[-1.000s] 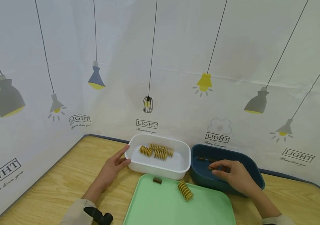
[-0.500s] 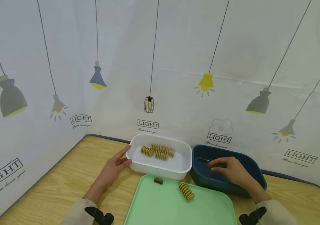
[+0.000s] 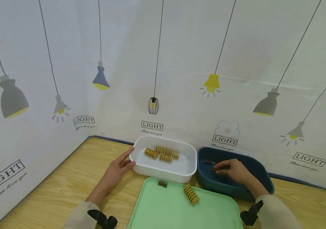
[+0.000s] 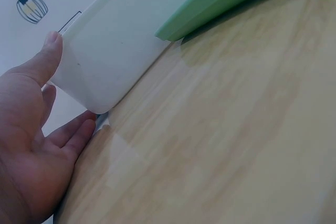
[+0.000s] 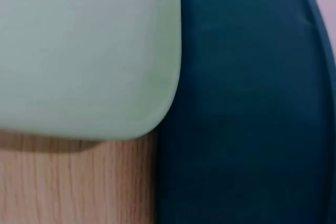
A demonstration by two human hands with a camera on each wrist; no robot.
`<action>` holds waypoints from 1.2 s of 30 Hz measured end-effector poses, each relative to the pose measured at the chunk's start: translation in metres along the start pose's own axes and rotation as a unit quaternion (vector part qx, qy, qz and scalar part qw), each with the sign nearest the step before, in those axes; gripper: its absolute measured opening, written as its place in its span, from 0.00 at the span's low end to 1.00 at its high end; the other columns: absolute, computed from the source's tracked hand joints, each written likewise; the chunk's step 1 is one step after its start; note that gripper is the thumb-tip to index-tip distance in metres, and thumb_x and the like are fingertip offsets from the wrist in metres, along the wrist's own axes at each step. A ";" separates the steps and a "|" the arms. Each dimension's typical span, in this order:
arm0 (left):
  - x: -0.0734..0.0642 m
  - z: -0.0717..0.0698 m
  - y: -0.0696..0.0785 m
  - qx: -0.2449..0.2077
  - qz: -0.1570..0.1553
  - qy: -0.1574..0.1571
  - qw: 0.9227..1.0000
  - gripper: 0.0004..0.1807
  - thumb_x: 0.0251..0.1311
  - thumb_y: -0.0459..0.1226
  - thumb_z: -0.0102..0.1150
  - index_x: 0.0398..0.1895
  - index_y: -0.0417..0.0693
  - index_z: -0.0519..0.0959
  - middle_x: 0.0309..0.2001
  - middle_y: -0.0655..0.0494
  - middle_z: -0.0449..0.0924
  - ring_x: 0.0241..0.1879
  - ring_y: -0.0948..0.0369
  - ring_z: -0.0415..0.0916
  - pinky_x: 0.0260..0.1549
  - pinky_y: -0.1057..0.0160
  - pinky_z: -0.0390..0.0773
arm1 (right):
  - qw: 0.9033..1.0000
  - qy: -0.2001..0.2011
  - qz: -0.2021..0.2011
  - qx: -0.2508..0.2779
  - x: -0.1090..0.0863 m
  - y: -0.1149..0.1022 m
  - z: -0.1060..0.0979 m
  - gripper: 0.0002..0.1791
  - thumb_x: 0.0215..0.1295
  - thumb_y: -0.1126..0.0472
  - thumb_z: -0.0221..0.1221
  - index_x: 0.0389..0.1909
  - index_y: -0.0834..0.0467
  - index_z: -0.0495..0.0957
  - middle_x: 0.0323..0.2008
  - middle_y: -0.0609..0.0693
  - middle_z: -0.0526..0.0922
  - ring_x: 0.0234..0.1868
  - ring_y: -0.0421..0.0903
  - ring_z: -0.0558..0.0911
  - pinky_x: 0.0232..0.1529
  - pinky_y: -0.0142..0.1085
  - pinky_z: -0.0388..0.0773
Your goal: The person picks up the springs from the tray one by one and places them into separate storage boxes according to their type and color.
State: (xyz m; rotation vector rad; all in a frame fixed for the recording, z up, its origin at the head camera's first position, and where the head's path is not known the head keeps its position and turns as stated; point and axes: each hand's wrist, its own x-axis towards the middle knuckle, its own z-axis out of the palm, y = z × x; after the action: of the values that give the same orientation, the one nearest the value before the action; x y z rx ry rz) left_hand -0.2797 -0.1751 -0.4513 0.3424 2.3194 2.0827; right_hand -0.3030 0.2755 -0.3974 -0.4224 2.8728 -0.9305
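In the head view, my left hand (image 3: 116,171) touches the left end of a white plastic bin (image 3: 163,173), its fingers extended. Up close in the left wrist view, the thumb lies against the bin's wall and other fingers reach its base. Several yellow coil springs (image 3: 166,157) lie in that bin. My right hand (image 3: 234,171) is inside a dark blue bin (image 3: 226,188), pinching a small dark coil spring (image 3: 214,169) with thumb and fingers near the floor. Another small dark spring (image 3: 207,162) lies behind it. The right wrist view does not show the hand.
A green tray (image 3: 174,210) stands in front of both bins. On it lie a small dark spring (image 3: 162,183) and a larger yellow spring (image 3: 191,195). The wooden table (image 3: 51,178) meets a white curtain (image 3: 117,105) printed with lamps.
My right hand has moved slightly left and lower in the blue bin, with the small spring at its fingertips. The left hand stays at the white bin. The head view has shifted slightly.
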 end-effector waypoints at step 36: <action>-0.001 -0.001 0.001 0.003 0.000 -0.007 1.000 0.34 0.65 0.43 0.57 0.73 0.65 0.58 0.73 0.57 0.51 0.65 0.53 0.62 0.60 0.58 0.67 | 1.000 0.002 0.016 0.018 0.006 0.014 0.007 0.12 0.57 0.61 0.68 0.42 0.57 0.85 0.41 0.52 0.84 0.45 0.52 0.80 0.43 0.49 0.78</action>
State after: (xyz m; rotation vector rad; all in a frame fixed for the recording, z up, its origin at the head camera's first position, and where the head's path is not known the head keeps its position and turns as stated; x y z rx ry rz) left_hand -0.2789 -0.1757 -0.4502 0.3560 2.3191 2.0663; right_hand -0.3112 0.2809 -0.4114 -0.3691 2.8530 -0.9786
